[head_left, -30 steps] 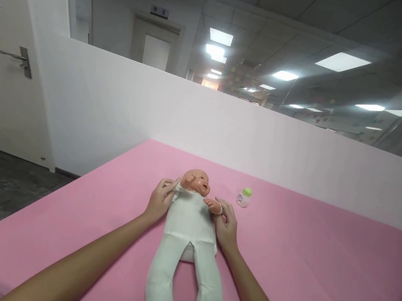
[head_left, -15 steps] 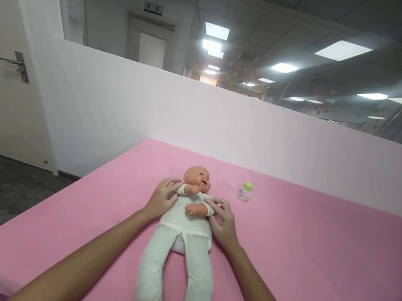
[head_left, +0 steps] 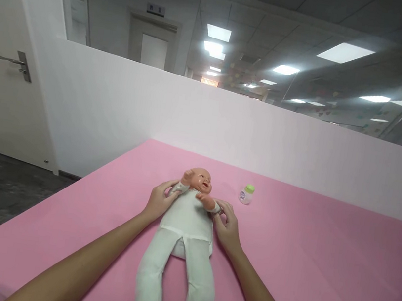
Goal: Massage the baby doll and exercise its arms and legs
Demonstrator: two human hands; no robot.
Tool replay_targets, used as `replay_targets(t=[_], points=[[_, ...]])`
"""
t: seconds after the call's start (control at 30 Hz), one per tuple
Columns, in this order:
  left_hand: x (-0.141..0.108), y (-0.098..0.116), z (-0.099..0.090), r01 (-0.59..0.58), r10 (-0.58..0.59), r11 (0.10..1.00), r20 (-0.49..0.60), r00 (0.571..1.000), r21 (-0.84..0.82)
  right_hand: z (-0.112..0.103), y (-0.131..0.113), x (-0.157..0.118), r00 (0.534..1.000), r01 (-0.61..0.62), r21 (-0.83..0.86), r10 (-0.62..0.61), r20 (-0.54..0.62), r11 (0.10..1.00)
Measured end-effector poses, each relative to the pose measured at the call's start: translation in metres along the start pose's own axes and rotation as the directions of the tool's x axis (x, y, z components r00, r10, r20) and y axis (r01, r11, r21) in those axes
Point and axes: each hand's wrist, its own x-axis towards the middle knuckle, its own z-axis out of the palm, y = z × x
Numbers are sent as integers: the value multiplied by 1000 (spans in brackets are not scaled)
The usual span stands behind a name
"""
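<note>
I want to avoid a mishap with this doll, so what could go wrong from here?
The right hand, at one arm of the doll, might knock over the green-capped bottle if it swings outward. With the left hand at the other arm, a hard pull could strain the arms or drag the doll across the pink cover.

Doll on the worktop, between the left hand and right hand, its legs nearer the viewer than both. Bottle on the worktop, beyond and rightward of the right hand. Partition beyond both hands, behind the worktop; door well left of the left hand.
</note>
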Motion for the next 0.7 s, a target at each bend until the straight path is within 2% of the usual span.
replay_targets(t=[0.1,0.27,0.37,0.5,0.63,0.7], points=[[0,-5,4,-73,73,997,35,997,4,1,0,0,994,95,-29,-93,54,995],[-1,-8,8,-60,62,997,33,998,-38,2,0,-1,997,69,-39,-68,42,997],[-1,-6,8,-8,9,998,20,1000,-64,4,1,-2,999,-26,-15,26,-19,1000],[0,-5,8,81,-86,990,-35,996,-118,4,0,-1,974,-201,147,214,-80,969],[1,-9,11,231,-264,909,-51,963,-346,1,2,2,935,-286,260,328,-137,922],[1,-11,12,247,-313,860,-80,946,-446,1,5,2,926,-280,287,337,-172,916]])
